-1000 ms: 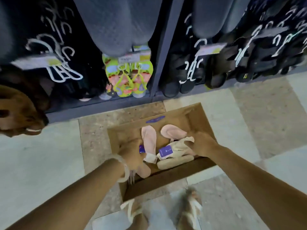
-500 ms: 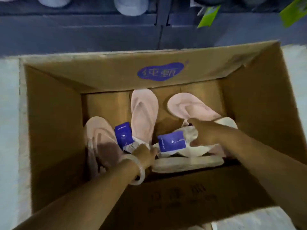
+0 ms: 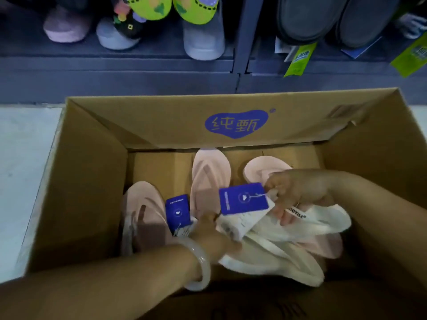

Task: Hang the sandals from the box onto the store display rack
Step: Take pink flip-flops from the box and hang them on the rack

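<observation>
An open cardboard box [image 3: 92,185] fills the view, with several pink sandals [image 3: 211,176] and a cream white pair [image 3: 288,234] inside. My right hand [image 3: 298,192] grips the strap of the cream white pair, whose blue tag [image 3: 242,198] sticks out to the left. My left hand [image 3: 213,234], a pale bangle on its wrist, grips the same cream pair at its left end, beside a smaller blue tag [image 3: 177,211]. Another pink sandal [image 3: 145,211] lies at the box's left.
The dark display rack base [image 3: 115,72] runs across the top, with a vertical post [image 3: 248,31] in the middle. Hanging footwear ends show above it: green patterned sandals [image 3: 173,5], lilac soles and grey slippers [image 3: 307,19]. Pale floor lies left of the box.
The view has dropped closer into the box. My right hand has lifted the cream white pair by its strap, and my left hand has moved right onto that pair's end.
</observation>
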`<state>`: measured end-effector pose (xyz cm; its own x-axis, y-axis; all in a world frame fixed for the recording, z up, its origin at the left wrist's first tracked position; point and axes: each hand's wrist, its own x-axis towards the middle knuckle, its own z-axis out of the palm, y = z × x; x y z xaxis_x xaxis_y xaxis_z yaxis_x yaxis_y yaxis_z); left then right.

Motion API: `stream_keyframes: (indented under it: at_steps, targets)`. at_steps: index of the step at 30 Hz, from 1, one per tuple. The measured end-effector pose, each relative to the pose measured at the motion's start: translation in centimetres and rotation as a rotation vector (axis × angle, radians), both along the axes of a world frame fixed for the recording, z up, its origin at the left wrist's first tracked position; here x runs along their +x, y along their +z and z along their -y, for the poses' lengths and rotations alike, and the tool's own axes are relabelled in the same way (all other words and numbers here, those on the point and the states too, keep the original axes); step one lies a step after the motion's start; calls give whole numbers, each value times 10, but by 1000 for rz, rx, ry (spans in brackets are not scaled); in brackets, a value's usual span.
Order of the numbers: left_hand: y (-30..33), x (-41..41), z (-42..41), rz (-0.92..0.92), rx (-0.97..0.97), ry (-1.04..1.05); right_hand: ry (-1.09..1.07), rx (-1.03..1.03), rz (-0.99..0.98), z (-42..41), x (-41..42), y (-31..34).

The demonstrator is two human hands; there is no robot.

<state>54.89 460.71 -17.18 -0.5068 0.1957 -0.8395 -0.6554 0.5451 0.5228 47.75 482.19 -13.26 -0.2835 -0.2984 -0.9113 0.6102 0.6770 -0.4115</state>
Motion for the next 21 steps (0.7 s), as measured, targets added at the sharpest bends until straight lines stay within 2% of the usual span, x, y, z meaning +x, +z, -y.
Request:
stream_keyframes:
  at_steps: [3,6,10,12,14,16,19,21]
  targets:
    - [9,-50,18,-178,86,-94,-253,-115,-88,1,0,10]
    - [20,-90,41,-40,201,-135,-428,-83,-210,19,6,13]
    - [21,-111,62,43,267,-272,-422,-8,-371,55,27,14]
    - [12,-117,64,28,181,-288,-394,-9,-395,62,36,12]
    - [0,-121,59,-70,14,-349,-386,18,-349,60,37,17]
    - [-7,-124,49,-208,-140,-324,-420,32,-228,55,34,26]
    - [-12,-123,32,-208,3,-27,-525,-78,-21,57,33,37]
    - [-19,-122,27,-189,64,103,-581,-149,51,61,37,36]
